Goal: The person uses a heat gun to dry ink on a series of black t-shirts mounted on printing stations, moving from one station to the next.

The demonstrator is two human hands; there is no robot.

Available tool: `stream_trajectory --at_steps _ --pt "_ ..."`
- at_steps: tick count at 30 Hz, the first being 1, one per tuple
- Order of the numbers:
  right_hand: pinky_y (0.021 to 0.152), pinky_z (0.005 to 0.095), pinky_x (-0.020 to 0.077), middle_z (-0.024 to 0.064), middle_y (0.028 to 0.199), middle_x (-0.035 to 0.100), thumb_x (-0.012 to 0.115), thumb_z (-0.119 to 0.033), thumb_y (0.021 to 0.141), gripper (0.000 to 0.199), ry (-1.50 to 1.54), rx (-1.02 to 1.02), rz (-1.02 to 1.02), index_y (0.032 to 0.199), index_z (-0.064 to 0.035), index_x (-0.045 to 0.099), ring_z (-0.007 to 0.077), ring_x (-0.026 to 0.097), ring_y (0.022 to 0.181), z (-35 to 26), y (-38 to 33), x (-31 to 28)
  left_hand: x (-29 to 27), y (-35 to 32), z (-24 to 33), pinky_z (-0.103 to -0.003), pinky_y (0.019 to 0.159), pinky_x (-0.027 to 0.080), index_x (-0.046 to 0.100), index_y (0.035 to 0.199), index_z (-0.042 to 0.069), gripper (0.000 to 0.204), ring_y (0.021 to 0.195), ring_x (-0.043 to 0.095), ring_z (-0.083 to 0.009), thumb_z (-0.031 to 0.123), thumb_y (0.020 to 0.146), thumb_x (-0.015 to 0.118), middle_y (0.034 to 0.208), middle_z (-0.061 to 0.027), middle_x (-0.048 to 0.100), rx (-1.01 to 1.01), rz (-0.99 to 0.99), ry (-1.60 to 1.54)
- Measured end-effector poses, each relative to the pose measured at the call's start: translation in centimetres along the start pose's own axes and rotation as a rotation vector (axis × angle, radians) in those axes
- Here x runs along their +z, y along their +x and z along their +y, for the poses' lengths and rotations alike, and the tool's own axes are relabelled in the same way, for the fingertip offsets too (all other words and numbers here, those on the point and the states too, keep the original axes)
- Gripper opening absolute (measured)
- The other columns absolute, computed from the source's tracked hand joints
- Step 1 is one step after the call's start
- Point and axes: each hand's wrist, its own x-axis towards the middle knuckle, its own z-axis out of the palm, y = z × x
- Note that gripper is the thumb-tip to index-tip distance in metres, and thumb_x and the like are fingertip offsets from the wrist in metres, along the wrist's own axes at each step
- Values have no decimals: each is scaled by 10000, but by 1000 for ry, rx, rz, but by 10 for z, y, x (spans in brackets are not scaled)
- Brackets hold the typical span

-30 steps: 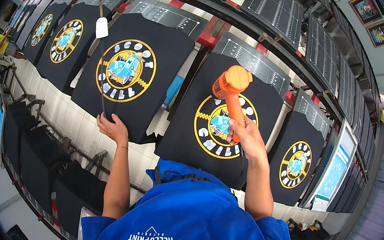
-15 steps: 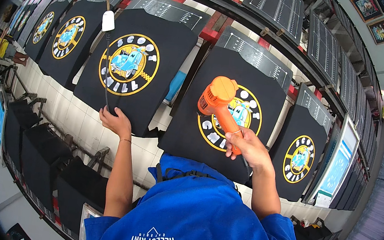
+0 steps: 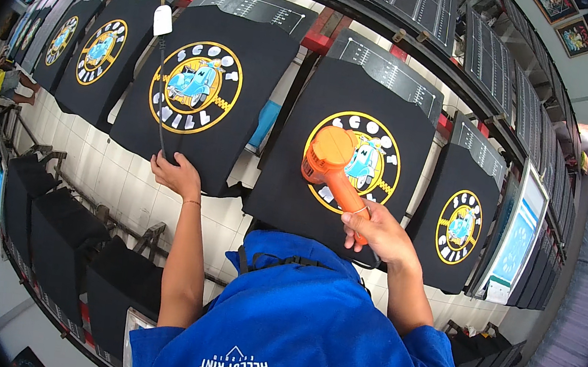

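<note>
Orange plastic heat gun (image 3: 330,164) in right hand's (image 3: 375,230) grip, left hand (image 3: 176,174) pinching black shirt's (image 3: 195,92) hem.

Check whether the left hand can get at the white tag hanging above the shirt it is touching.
Probably yes. The left hand rests at the shirt's lower edge, on the dark cord that runs up to the tag. Nothing lies between them; the arm would only need to stretch upward.

My left hand (image 3: 177,174) reaches forward on a straight, bare forearm, fingers seemingly pinched, at the near edge of the black shirt (image 3: 195,92). My right hand (image 3: 378,231), right of that shirt, is clenched, wrist bent.
</note>
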Motion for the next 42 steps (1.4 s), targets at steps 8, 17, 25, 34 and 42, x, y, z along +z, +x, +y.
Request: stream_trajectory --at_steps 8,17,25,34,42 --pt "485 220 461 4 703 561 638 -249 915 246 21 31 54 1007 -35 560 105 597 575 14 -15 5 -1 -2 2 -510 1074 289 493 1293 -23 454 1286 313 -421 224 914 533 1442 -209 328 -15 -2 -16" --pt "486 210 471 6 697 562 632 -261 926 246 38 0 84 962 -30 555 98 596 575 30 -34 10 -2 -1 1 -512 1068 296 494 1298 -21 463 1281 317 -418 219 905 534 1447 -207 325 -8 -12 -10" --pt "489 212 474 9 711 562 636 -255 921 246 88 2 143 972 -29 552 98 597 578 42 -52 10 -4 -3 3 -510 1058 311 492 1299 -21 467 1266 337 -409 218 899 530 1441 -204 344 -15 -10 -37" --pt "481 212 471 16 709 566 636 -244 920 240 136 -19 192 975 -26 556 106 606 578 58 -68 6 0 -2 -2 -517 1057 303 486 1304 -9 467 1277 327 -413 224 901 525 1445 -216 337 4 -6 -47" --pt "494 212 475 16 706 564 639 -248 923 244 171 3 241 990 -31 550 107 605 586 69 -85 -1 -2 -2 -7 -524 1068 292 467 1320 -5 478 1301 315 -427 247 918 527 1446 -241 328 57 -32 -13"
